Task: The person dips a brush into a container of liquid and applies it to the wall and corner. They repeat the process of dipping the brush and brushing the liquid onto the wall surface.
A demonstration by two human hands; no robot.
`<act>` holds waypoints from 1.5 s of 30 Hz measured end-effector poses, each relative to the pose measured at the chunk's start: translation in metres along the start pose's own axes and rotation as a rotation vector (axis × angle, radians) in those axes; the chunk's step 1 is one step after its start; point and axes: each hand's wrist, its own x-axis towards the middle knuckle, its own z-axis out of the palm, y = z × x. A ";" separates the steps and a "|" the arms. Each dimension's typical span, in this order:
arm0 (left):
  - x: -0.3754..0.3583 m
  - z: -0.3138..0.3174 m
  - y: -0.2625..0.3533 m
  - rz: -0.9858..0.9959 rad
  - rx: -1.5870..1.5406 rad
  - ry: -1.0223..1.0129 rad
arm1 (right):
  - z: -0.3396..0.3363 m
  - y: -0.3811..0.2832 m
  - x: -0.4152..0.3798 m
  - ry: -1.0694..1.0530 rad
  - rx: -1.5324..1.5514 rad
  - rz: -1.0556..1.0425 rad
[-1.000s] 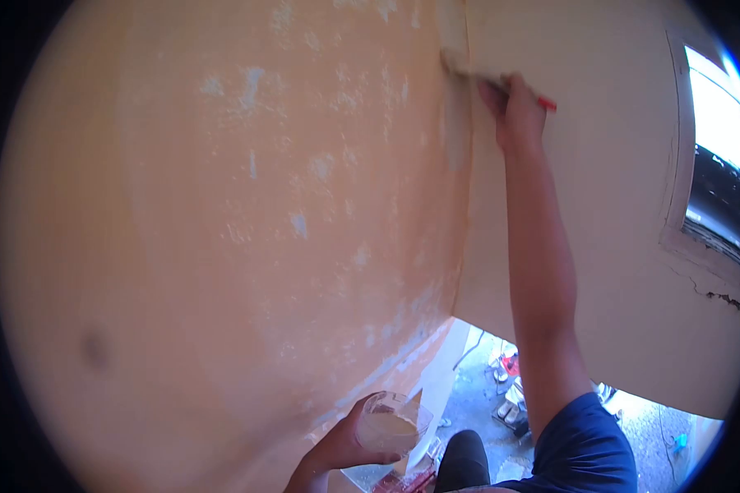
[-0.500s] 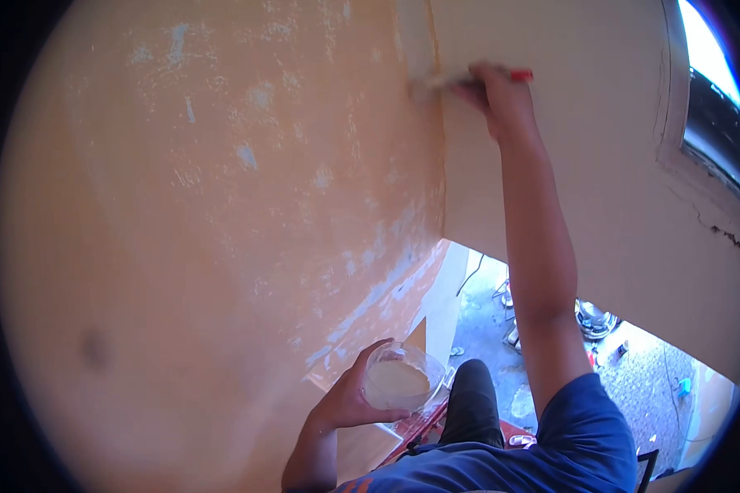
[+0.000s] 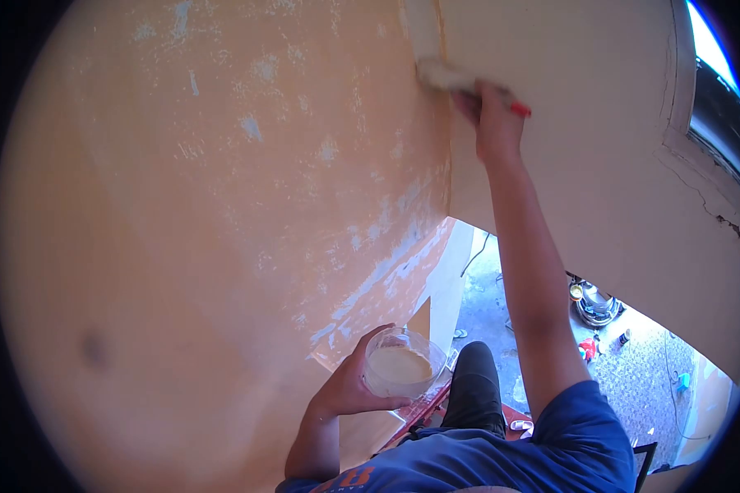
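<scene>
My right hand (image 3: 499, 123) is closed around a paintbrush (image 3: 446, 77) with a red handle end. Its pale bristles touch the orange wall (image 3: 304, 181) at the inside corner, where a light strip runs down beside the cream wall (image 3: 575, 123). Motion blurs the brush slightly. Low in the view, my left hand (image 3: 358, 382) grips a clear plastic tub (image 3: 400, 366) from its left side, with the thumb below and fingers along the far rim. Creamy off-white paint lies inside the tub. White patches show through the orange wall.
Far below, the speckled floor (image 3: 641, 370) carries a coil of hose or cable (image 3: 598, 309) and small scattered items. A red plank or platform (image 3: 423, 407) lies near my leg. Cracks (image 3: 719, 220) mark the cream wall beside a window opening.
My right hand has moved slightly down, and the brush now tilts with its bristle end higher. The left hand still holds the tub. The view has shifted a little.
</scene>
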 end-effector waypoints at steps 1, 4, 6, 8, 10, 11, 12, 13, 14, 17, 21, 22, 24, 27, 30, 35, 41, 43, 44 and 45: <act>0.000 0.000 -0.001 -0.008 -0.010 -0.018 | -0.014 0.005 -0.015 0.038 -0.033 0.046; 0.003 0.001 -0.005 0.048 0.054 -0.021 | -0.051 0.003 -0.056 0.083 -0.149 0.145; 0.004 0.003 -0.003 0.052 0.044 -0.037 | -0.068 -0.003 -0.070 0.084 -0.239 0.213; 0.003 0.005 0.001 0.049 0.036 -0.044 | -0.072 -0.008 -0.069 0.087 -0.290 0.202; 0.001 0.004 0.005 0.062 0.059 -0.055 | -0.067 -0.008 -0.062 0.026 -0.336 0.166; 0.000 0.003 0.004 0.050 0.061 -0.060 | -0.060 -0.006 -0.051 -0.033 -0.333 0.142; -0.002 0.003 0.003 0.046 0.027 -0.051 | -0.049 -0.003 -0.039 -0.050 -0.311 0.123; -0.005 0.001 0.001 0.043 -0.007 -0.040 | -0.037 -0.001 -0.026 -0.068 -0.289 0.105; -0.008 0.000 0.001 0.034 -0.003 -0.042 | -0.021 -0.004 -0.014 -0.050 -0.313 0.091; -0.014 -0.003 0.002 0.037 -0.039 -0.001 | 0.011 -0.023 0.032 -0.048 -0.290 0.103; -0.013 -0.002 0.006 0.025 -0.042 0.003 | 0.037 -0.062 0.022 -0.101 -0.134 0.007; -0.013 -0.001 0.006 0.034 -0.040 0.008 | 0.036 -0.061 0.020 -0.122 -0.083 -0.047; -0.014 0.000 0.006 0.054 -0.035 0.011 | 0.025 -0.047 0.018 -0.148 -0.030 -0.096; -0.017 -0.001 -0.001 0.060 -0.059 0.000 | -0.019 0.013 -0.001 -0.048 0.015 0.009; -0.016 -0.002 -0.004 0.045 -0.089 -0.011 | -0.052 0.030 -0.061 0.120 -0.082 0.122; -0.012 0.002 -0.005 0.049 -0.055 -0.025 | -0.095 0.019 -0.100 0.136 -0.271 0.287; -0.018 0.002 0.000 0.068 0.020 -0.018 | -0.051 0.019 -0.051 0.039 -0.225 0.148; -0.023 0.002 0.000 0.033 -0.082 0.010 | -0.030 0.008 -0.021 0.015 -0.187 0.148; -0.024 0.002 0.000 0.028 -0.083 0.005 | -0.023 0.001 -0.007 0.007 -0.161 0.156; -0.023 0.002 0.000 0.032 -0.096 0.010 | -0.016 -0.010 0.000 0.013 -0.165 0.159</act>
